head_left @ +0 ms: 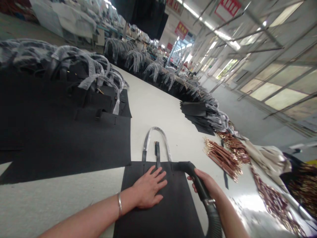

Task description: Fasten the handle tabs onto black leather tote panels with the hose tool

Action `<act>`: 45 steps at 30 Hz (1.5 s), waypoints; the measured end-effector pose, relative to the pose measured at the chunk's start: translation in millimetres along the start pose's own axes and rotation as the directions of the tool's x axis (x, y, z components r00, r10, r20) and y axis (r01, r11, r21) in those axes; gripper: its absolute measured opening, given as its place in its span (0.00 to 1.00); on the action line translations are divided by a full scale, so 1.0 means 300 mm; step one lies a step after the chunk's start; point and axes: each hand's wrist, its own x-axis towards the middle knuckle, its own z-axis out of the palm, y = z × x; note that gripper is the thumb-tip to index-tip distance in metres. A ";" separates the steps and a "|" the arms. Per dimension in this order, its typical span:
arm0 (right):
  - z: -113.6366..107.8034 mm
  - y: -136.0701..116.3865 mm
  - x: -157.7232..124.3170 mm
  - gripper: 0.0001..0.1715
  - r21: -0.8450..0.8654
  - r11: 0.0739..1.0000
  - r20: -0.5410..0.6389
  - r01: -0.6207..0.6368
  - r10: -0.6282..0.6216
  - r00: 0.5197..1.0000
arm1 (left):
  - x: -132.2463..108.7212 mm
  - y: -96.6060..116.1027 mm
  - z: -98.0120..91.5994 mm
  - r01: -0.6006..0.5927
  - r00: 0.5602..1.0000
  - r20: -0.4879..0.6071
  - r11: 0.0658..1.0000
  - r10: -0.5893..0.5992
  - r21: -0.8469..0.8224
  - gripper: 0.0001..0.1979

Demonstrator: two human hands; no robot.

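Note:
A black bag panel [173, 205] lies flat on the white table in front of me. From its top edge rises a plastic-wrapped handle [161, 132], with a short black strap [158, 153] and a small metal fitting inside the loop. My left hand [150, 188] rests on the panel, fingers spread, a bracelet round its wrist. My right hand [205, 181] grips a black hose nozzle [199, 183] joined to a ribbed hose [212, 216]. The nozzle's flat end is at the panel's top right corner, near the handle's base.
Black panels with wrapped handles [99, 138] are piled at the left. Another stack of black pieces [198, 114] sits at the back right. Brown straps with gold clasps [223, 157] lie to the right, near pale cloth [267, 158]. Rows of wrapped handles [153, 69] line the table's far side.

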 end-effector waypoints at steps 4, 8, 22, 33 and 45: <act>0.011 -0.054 0.070 0.11 0.002 0.997 -0.057 0.072 -0.072 0.996 | 0.001 0.001 0.001 0.010 1.000 0.006 1.000 -0.010 0.013 0.28; -0.050 -0.071 -0.002 0.12 0.044 0.983 -0.151 0.180 -0.172 0.974 | 0.002 -0.001 0.005 0.005 1.000 0.011 1.000 -0.005 0.029 0.29; -0.238 0.596 -0.745 0.26 0.288 0.938 -0.719 0.193 0.079 0.691 | 0.031 0.002 0.028 -0.004 0.999 0.053 0.979 -0.007 0.205 0.29; -0.083 0.906 -1.016 0.31 0.446 0.869 -0.736 0.217 0.218 0.640 | 0.070 0.150 0.058 0.131 0.991 -0.037 0.939 -0.126 0.317 0.28; 0.046 0.645 -0.727 0.26 0.465 0.857 -0.315 0.222 -0.074 0.946 | 0.080 0.234 0.155 -0.136 0.987 0.115 0.969 0.114 0.206 0.26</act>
